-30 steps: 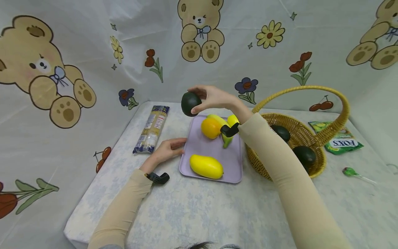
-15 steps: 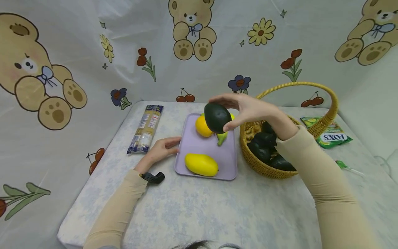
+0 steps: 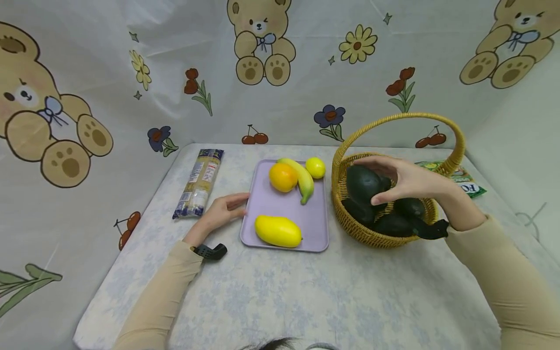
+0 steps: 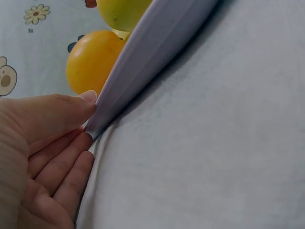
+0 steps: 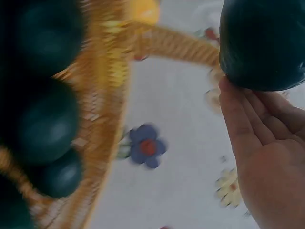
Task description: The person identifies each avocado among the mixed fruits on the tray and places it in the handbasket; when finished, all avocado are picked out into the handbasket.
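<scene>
My right hand [image 3: 404, 180] grips a dark green avocado [image 3: 363, 183] over the wicker basket [image 3: 365, 238], inside the arch of its handle. Beneath it, several more dark avocados [image 3: 393, 224] lie in the basket. The right wrist view has the held avocado [image 5: 264, 45] at my fingertips, above the basket's rim. My left hand [image 3: 220, 212] rests at the left edge of the lilac tray [image 3: 286, 208]; in the left wrist view its thumb touches the tray's rim [image 4: 126, 76] and the fingers lie loosely against the outside.
The tray carries an orange [image 3: 283, 177], a banana [image 3: 304, 180], a lemon [image 3: 315, 167] and a yellow mango-shaped fruit [image 3: 278, 231]. A clear packet with blue ends [image 3: 199, 183] lies left of the tray. A green FOX'S bag [image 3: 470, 183] is behind the basket at right.
My right hand has carried the avocado from above the tray's back rightward and down to the basket. The left hand has stayed at the tray's edge. The head view has shifted slightly right.
</scene>
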A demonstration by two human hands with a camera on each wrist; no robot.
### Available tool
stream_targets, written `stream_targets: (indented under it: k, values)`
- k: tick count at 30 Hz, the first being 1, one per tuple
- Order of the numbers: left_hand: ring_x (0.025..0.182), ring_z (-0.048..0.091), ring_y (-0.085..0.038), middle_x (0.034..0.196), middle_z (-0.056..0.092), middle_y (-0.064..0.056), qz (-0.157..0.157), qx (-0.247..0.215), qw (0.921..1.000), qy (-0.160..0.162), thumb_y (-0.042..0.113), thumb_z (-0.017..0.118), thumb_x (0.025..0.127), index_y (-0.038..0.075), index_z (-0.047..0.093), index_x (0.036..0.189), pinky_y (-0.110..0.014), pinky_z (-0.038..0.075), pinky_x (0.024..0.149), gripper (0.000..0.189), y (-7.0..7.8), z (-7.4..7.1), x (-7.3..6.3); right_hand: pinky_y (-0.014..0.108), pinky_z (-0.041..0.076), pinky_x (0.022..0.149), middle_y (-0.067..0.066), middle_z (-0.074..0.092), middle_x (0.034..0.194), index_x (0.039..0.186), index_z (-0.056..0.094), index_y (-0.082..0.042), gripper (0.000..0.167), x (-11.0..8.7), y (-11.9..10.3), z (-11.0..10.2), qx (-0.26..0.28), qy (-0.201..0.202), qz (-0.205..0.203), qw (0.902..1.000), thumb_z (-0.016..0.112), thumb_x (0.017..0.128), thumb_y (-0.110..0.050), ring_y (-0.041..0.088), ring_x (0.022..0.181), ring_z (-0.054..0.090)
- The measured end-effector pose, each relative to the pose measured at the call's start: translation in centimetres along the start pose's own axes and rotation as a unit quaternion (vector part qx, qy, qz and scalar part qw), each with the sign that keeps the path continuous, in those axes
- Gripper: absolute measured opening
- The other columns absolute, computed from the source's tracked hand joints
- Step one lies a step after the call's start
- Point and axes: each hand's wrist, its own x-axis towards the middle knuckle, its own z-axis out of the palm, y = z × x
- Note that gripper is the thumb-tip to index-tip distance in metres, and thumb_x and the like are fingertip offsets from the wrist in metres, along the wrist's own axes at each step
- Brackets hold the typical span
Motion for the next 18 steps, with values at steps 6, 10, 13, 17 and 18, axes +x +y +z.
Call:
stream_targets:
  k: [6,10,13,17,18]
  values:
    - [0.127,0.042,-0.036,0.139,0.043,-0.023,-0.008,0.002,1.0,0.004,-0.001,0.064,0.089,-0.009,0.046,0.133,-0.045,0.037,0.105,0.049,-0.7,-0.1,0.2,0.015,0.045,0.088,0.004,0.041,0.139,0.143,0.037,-0.015,0.072,-3.2,4.2,0.3,0.022,0.046,0.089,0.9948,0.074,0.081,-0.01,0.007,0.114,0.046]
    - [0.127,0.043,-0.034,0.139,0.044,-0.02,-0.009,0.002,0.9999,0.011,0.002,0.065,0.089,-0.006,0.048,0.134,-0.042,0.037,0.106,0.049,-2.3,-0.2,0.6,0.017,0.046,0.087,0.006,0.041,0.138,0.144,0.036,-0.015,0.072,-4.2,6.1,0.6,0.01,0.059,0.12,0.9909,0.074,0.082,-0.013,0.006,0.112,0.046]
    - [0.127,0.044,-0.032,0.139,0.046,-0.017,-0.006,0.001,0.9999,0.014,0.005,0.066,0.089,-0.003,0.049,0.134,-0.038,0.038,0.106,0.049,-3.2,-0.2,0.9,0.028,0.047,0.089,0.008,0.042,0.138,0.144,0.035,-0.015,0.073,-4.6,6.9,0.9,-0.006,0.06,0.128,0.9899,0.074,0.083,-0.017,0.012,0.115,0.045]
    - [0.126,0.045,-0.029,0.138,0.048,-0.015,0.004,0.004,0.9999,0.015,0.008,0.067,0.089,-0.001,0.051,0.134,-0.035,0.04,0.104,0.049,-3.5,-0.1,1.0,0.047,0.045,0.091,0.013,0.043,0.137,0.144,0.035,-0.014,0.075,-4.9,7.4,1.2,-0.029,0.06,0.133,0.9889,0.076,0.082,-0.024,0.024,0.117,0.044]
    - [0.125,0.046,-0.029,0.138,0.048,-0.015,0.009,0.009,0.9998,0.016,0.008,0.067,0.089,-0.001,0.051,0.134,-0.034,0.041,0.103,0.049,-3.6,-0.1,1.0,0.051,0.044,0.091,0.014,0.043,0.137,0.144,0.035,-0.013,0.076,-5.0,7.5,1.2,-0.032,0.06,0.134,0.9887,0.076,0.081,-0.025,0.027,0.117,0.044]
